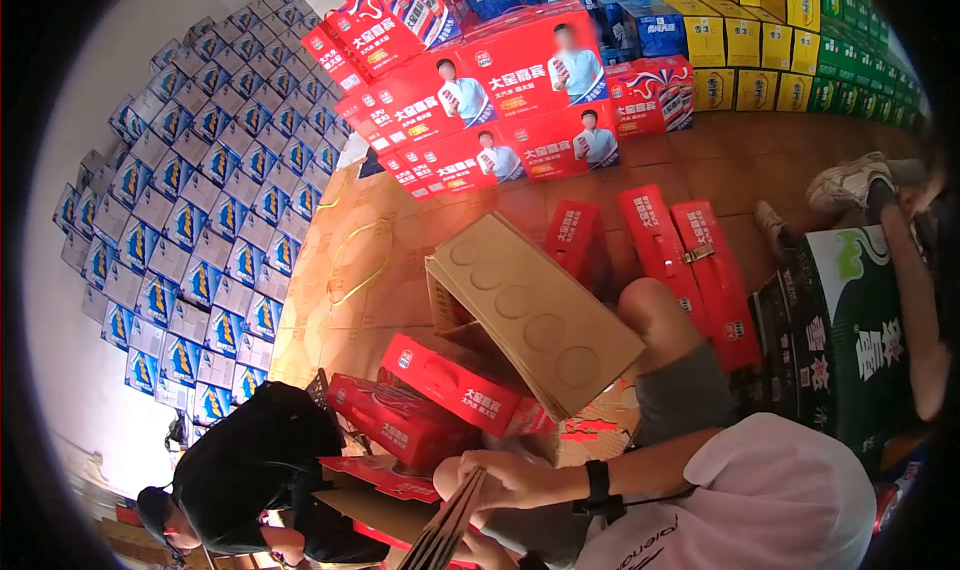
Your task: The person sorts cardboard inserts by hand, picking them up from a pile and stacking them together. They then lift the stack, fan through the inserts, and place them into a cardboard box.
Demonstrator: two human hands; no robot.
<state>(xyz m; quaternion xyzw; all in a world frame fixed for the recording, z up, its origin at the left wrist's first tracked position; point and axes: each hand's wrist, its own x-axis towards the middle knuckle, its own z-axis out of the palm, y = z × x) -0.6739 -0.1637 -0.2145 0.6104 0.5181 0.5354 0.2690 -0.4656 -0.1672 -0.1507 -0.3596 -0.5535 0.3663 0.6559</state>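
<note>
My right hand (515,480), with a black watch on the wrist, is closed around the upper end of a few cardboard sheets (440,530) held edge-on. Low in the head view, my left hand (484,550) shows only in part beside the sheets; its fingers are hidden. Just left of the sheets, a red carton (365,478) has its flaps raised, showing brown inside. Beyond my hands, a tan cardboard piece (535,315) with round imprints lies tilted. Two red drink cartons (400,420) (455,385) sit on the floor between it and the raised flaps.
A person in black (255,460) bends over at lower left. Several red cartons (690,270) stand right of the tan cardboard. A red carton stack (490,100) rises behind; blue-white cartons (200,220) line the left. A dark green box (860,330) and another person's leg (915,300) are at right.
</note>
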